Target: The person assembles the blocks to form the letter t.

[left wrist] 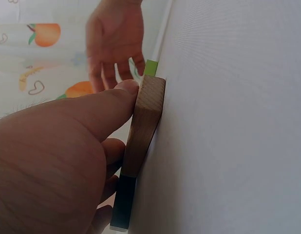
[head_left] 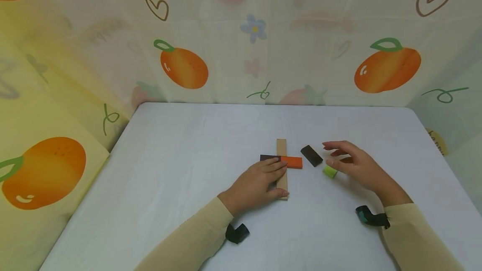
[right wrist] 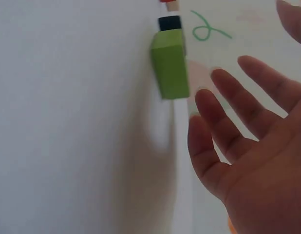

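Note:
A long pale wooden strip lies on the table, pointing away from me. A dark block and an orange block form a crosspiece near its far half. My left hand rests over this cross, fingers near the dark and orange blocks and thumb at the strip's near end. In the left wrist view the thumb presses the wooden strip. My right hand hovers beside a green block, fingers loosely spread and holding nothing. That green block stands apart from the fingertips in the right wrist view.
A separate dark brown block lies between the cross and the right hand. The white table backs onto a printed cloth with oranges and hearts. Dark straps show at both wrists.

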`<state>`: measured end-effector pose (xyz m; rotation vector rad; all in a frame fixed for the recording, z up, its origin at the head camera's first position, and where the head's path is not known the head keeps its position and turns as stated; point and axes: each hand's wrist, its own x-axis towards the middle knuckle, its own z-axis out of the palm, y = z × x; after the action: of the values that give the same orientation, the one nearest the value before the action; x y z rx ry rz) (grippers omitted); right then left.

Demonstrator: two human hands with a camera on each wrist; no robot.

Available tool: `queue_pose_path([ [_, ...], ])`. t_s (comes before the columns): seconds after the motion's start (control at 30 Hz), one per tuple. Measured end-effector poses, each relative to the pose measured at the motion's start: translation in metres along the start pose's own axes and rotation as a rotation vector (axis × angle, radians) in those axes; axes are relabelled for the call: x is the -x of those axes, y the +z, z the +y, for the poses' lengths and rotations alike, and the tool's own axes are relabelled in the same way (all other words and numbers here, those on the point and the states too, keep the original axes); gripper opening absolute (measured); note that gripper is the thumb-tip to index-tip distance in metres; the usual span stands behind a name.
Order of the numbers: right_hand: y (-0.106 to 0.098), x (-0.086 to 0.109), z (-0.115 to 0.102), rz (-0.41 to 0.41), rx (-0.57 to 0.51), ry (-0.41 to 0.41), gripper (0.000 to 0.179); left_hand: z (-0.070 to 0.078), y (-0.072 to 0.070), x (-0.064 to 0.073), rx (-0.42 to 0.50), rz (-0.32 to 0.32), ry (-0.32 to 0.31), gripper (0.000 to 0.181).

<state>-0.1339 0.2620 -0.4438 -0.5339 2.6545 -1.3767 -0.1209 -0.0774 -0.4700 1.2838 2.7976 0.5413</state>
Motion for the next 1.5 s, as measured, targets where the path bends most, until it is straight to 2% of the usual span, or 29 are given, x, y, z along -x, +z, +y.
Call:
queue_pose_path([
  [0.23, 0.003, 0.016, 0.02, -0.034, 0.026, 0.016, 0.058, -0.001, 0.001, 0.0, 0.012, 0.003, 0.005, 0.073],
  [0.4, 0.007, 0.02, 0.028, -0.032, 0.006, 0.0, 0.051, -0.002, 0.0, 0.002, 0.029, 0.013, -0.008, 0.074],
  [0.63, 0.01, 0.019, 0.026, 0.005, 0.06, -0.036, 0.039, -0.004, 0.0, 0.003, 0.038, 0.028, -0.005, 0.074],
  [0.9, 0.015, 0.019, 0.025, 0.043, 0.056, -0.079, 0.038, -0.004, 0.0, 0.002, 0.046, 0.025, -0.004, 0.074],
  [1.2, 0.029, 0.02, 0.019, -0.004, -0.002, -0.114, 0.037, -0.001, -0.001, -0.001, 0.03, 0.025, 0.017, 0.072],
  [1.27, 0.032, 0.02, 0.017, -0.026, -0.012, -0.135, 0.037, -0.001, -0.001, -0.001, 0.034, 0.023, 0.016, 0.072],
  [1.5, 0.043, 0.018, 0.011, -0.117, -0.066, -0.295, 0.04, -0.001, 0.001, -0.001, 0.024, 0.019, 0.016, 0.073],
])
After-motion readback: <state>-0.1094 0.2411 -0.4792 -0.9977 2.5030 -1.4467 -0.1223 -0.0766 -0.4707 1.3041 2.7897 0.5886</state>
